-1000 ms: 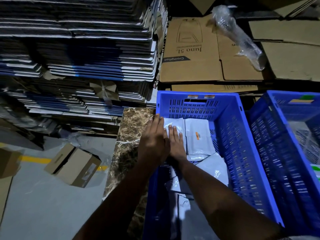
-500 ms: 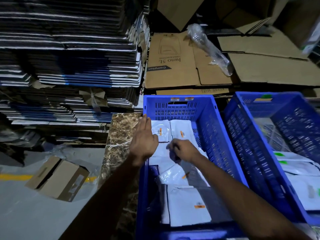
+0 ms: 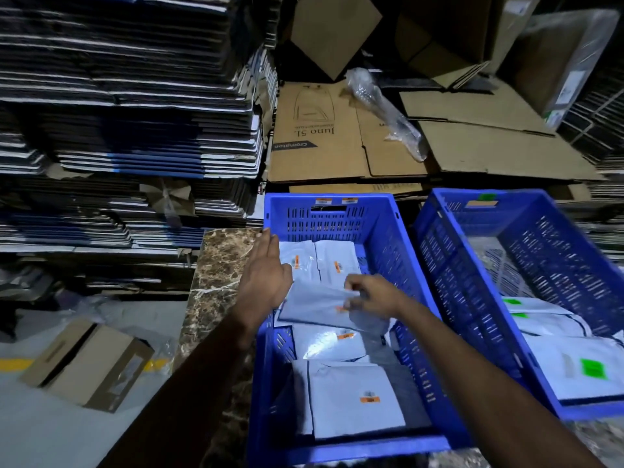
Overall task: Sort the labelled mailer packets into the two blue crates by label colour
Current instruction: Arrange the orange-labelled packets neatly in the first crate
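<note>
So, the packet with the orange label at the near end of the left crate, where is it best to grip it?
Pinch the near packet at its top edge, coming from above: it lies flat, with crate wall close below it.

Perforated plastic crate [image 3: 381, 231] — slightly glossy plastic mailer packets [image 3: 354, 396], matt corrugated cardboard [image 3: 314, 136], polished marble slab [image 3: 219, 265].

Two crates side by side: left crate [image 3: 398, 251] holding packets [image 3: 354, 396], right crate [image 3: 462, 275] beside it, flattened cartons [image 3: 317, 136] behind.
</note>
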Demonstrator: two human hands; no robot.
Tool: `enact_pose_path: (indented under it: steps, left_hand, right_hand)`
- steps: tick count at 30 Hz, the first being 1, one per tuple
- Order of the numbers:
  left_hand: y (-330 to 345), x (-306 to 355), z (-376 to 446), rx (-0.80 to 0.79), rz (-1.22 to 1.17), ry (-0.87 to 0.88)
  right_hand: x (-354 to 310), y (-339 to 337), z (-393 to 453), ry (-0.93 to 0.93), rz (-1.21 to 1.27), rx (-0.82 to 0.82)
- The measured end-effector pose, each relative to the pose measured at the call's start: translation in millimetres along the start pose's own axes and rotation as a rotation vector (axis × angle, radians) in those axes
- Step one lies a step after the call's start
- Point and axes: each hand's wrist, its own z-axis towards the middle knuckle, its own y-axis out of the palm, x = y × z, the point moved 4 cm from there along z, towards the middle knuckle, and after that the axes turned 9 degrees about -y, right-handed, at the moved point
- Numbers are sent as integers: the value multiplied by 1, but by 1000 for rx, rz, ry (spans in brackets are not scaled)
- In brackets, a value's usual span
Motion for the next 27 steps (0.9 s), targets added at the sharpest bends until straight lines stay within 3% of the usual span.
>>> enact_pose_path:
  steps: [4,7,13,19,23,27]
  left_hand:
    - [0,0,0,-13,-12,-17]
    - [0,1,0,8,0,6]
    - [3,-2,1,5,-22,16]
    - [6,-4,5,12,-56,34]
    - [4,-4,0,65,-113,88]
    - [3,-3,-2,83,-132,128]
  right_hand:
    - [20,-29,26,134,101,389]
    - [37,-26,49,319,243,519]
    - [54,9,73,530,272,435]
    - [40,-2,96,307,-293,380]
    - [36,16,126,155,-395,138]
    - [56,46,140,182,-407,8]
